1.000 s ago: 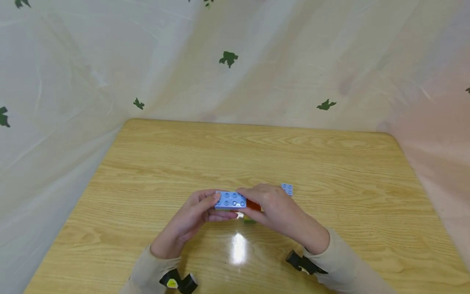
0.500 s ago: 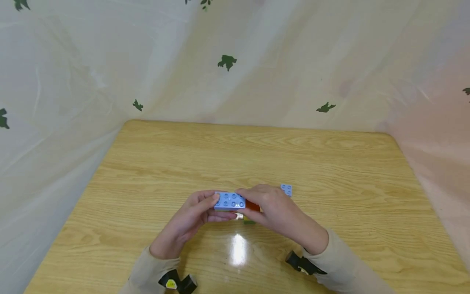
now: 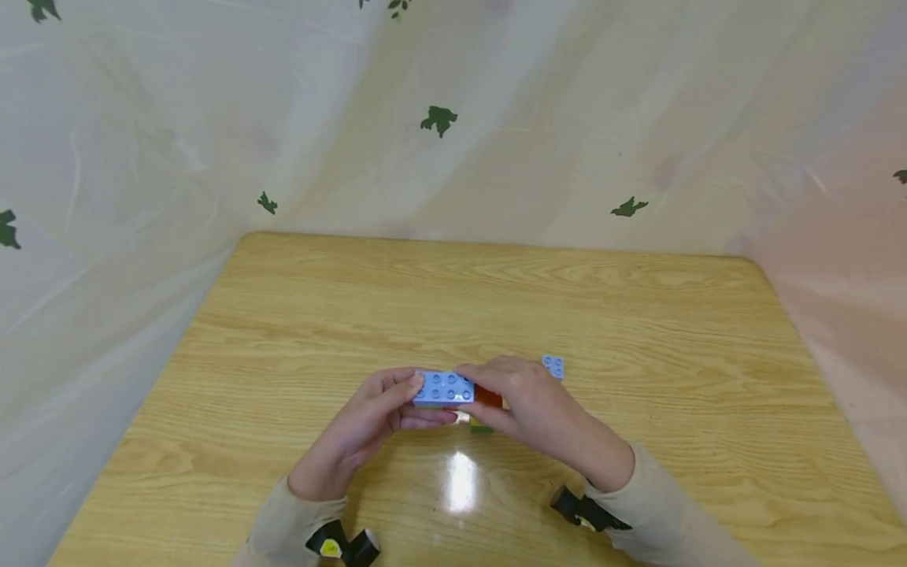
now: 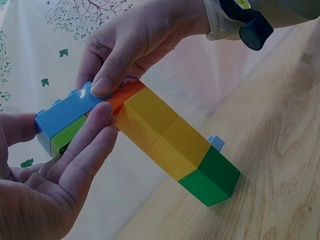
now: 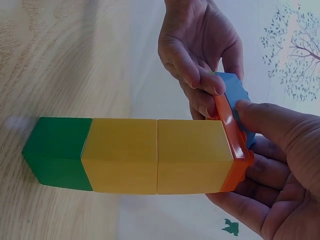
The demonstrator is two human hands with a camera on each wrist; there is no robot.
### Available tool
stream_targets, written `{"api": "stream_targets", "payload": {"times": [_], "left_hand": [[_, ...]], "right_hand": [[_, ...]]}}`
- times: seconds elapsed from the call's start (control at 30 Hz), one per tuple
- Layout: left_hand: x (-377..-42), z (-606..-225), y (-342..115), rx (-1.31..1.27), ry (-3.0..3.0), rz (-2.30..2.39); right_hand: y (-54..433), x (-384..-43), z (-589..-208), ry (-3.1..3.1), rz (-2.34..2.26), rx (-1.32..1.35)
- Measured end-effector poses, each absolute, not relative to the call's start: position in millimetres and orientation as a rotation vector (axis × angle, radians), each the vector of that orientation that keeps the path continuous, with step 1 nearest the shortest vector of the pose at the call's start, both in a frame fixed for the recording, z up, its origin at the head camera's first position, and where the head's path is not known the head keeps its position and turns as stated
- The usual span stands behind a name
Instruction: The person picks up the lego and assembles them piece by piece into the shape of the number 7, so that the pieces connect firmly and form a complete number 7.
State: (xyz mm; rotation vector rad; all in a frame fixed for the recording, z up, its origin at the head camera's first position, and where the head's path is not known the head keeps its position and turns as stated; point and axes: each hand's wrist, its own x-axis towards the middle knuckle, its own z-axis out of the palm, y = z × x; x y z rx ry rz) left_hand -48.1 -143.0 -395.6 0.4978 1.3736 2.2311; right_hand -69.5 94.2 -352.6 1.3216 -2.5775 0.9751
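A light-blue brick [image 3: 443, 389] with two rows of studs lies across the top of a block tower. The left hand [image 3: 372, 413] pinches its left end, thumb on top, and a lime-green brick [image 4: 68, 134] sits under that end. At the other end the right hand [image 3: 534, 405] grips the blue brick, its thumb pressing on it in the right wrist view [image 5: 272, 122]. Below the blue brick is an orange piece [image 5: 231, 130], partly hidden by fingers. Two yellow blocks [image 5: 120, 156] and a dark-green block [image 4: 210, 175] form the column beneath, the green one lowest, on the table.
A small light-blue brick [image 3: 553, 366] with a square of studs lies on the wooden table [image 3: 283, 315], just behind the right hand. Pale cloth [image 3: 340, 118] with green leaf shapes hangs around the table's back and sides.
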Motion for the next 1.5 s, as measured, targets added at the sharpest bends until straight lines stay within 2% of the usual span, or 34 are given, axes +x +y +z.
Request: {"api": "stream_targets", "payload": {"times": [1.5], "left_hand": [[-47.1,-392.4,-141.2,0.413,1.415,2.216]], "right_hand": [[107.8,-73.6,-365.6,-2.451,1.153,1.330]]}}
